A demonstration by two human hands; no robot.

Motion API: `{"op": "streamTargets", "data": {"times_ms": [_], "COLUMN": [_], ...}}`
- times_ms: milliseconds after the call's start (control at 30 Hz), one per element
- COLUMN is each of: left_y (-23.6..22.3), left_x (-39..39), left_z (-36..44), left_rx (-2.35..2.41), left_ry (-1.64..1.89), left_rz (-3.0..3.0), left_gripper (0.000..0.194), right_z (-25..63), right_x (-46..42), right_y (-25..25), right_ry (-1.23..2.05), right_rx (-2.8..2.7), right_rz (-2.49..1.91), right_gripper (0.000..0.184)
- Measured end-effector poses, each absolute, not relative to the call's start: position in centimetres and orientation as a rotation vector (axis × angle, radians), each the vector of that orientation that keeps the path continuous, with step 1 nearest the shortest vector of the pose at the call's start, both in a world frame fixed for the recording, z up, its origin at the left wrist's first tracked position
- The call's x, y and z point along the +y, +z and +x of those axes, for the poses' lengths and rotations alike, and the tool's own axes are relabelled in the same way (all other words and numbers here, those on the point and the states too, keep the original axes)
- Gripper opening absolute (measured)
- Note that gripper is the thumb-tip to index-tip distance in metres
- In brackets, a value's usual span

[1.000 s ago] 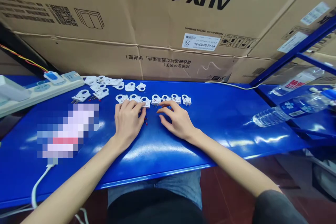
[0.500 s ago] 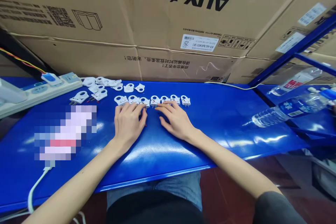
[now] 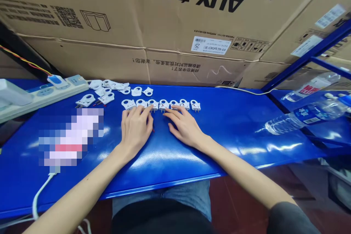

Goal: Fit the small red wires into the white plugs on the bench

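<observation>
White two-pin plugs with ring-shaped handles stand in a row on the blue table [image 3: 230,120], pins pointing toward me. My left hand [image 3: 135,126] rests with bent fingers over the left part of the row. Its index fingertip touches a plug [image 3: 153,105] near the middle, and the thumb is held apart below. A tiny red tip shows beside that thumb; what it belongs to is hidden. My right hand [image 3: 186,126] has its fingers spread, their tips at another plug [image 3: 164,105] and the ones right of it. The rightmost plug [image 3: 195,105] stands beyond my fingers.
More white plugs [image 3: 106,97] lie loosely heaped at the back left, near a power strip [image 3: 44,95]. A blurred-out object [image 3: 74,137] with a white cable lies left. Cardboard boxes [image 3: 170,40] wall the back. Water bottles [image 3: 304,115] lie at right by a blue frame [image 3: 304,55].
The whole view has shifted slightly, scenery sliding a little right. My left index finger reaches slightly farther onto its plug. My right hand stays nearly still at the row.
</observation>
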State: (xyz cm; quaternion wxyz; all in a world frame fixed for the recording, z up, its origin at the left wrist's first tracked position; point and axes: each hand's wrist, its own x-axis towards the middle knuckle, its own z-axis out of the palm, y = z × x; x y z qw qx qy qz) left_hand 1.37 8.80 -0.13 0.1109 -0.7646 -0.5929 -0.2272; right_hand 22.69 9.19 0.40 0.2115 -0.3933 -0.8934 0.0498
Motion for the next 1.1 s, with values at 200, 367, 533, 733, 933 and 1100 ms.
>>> {"op": "streamTargets", "data": {"times_ms": [200, 367, 533, 733, 933, 1100], "left_y": [0.8, 0.8, 0.8, 1.0, 0.6, 0.3], "left_x": [9.0, 9.1, 9.2, 8.9, 8.2, 7.7], "left_z": [0.1, -0.4, -0.4, 0.3, 1.8, 2.6], "left_rx": [-1.872, -1.917, -1.917, -1.852, -1.468, -1.222], "left_ry": [-0.558, -0.445, -0.453, -0.617, -0.892, -0.905], "left_rz": [-2.100, -2.075, -2.065, -2.115, -2.365, -2.502], "left_gripper": [0.042, 0.038, 0.037, 0.034, 0.024, 0.021], "right_z": [22.7, 22.7, 22.8, 22.8, 23.2, 23.6], "right_x": [9.2, 9.2, 9.2, 9.1, 9.4, 9.9], "right_y": [0.5, 0.5, 0.9, 1.1, 1.1, 0.9], "right_ry": [0.133, 0.141, 0.118, 0.174, 0.227, 0.226], "right_rx": [-2.481, -2.463, -2.440, -2.367, -2.185, -2.285], "right_rz": [-1.102, -1.093, -1.085, -1.089, -1.091, -1.094], "right_gripper": [0.036, 0.036, 0.034, 0.040, 0.068, 0.075]}}
